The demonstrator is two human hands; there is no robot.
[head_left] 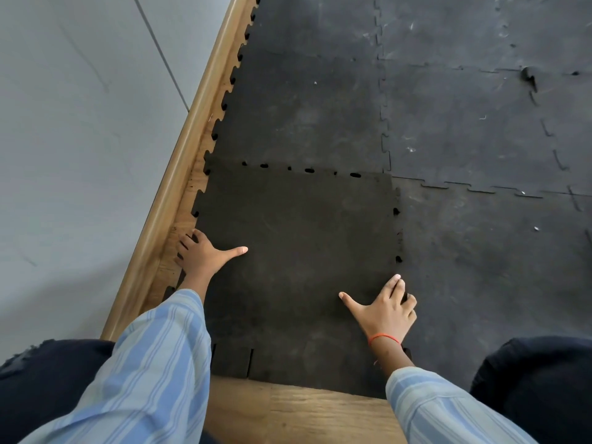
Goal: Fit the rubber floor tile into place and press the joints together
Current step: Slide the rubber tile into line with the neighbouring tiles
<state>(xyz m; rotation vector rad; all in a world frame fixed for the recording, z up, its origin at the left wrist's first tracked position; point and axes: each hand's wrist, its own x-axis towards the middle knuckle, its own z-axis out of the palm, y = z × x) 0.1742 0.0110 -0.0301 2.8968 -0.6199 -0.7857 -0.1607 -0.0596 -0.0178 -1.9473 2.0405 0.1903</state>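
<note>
A dark rubber floor tile with jigsaw edges lies in front of me, next to the laid tiles. My left hand grips its left edge, fingers curled over the teeth, thumb flat on top. On the tile's right edge, my right hand has its fingers curled over the teeth and its thumb spread on the surface. Small gaps show along the far joint and the right joint, where the teeth overlap the neighbouring tiles.
Laid black rubber tiles cover the floor ahead and to the right. A wooden skirting board runs along the grey wall on the left. Bare wood floor shows below the tile. My dark-clad knees sit at both bottom corners.
</note>
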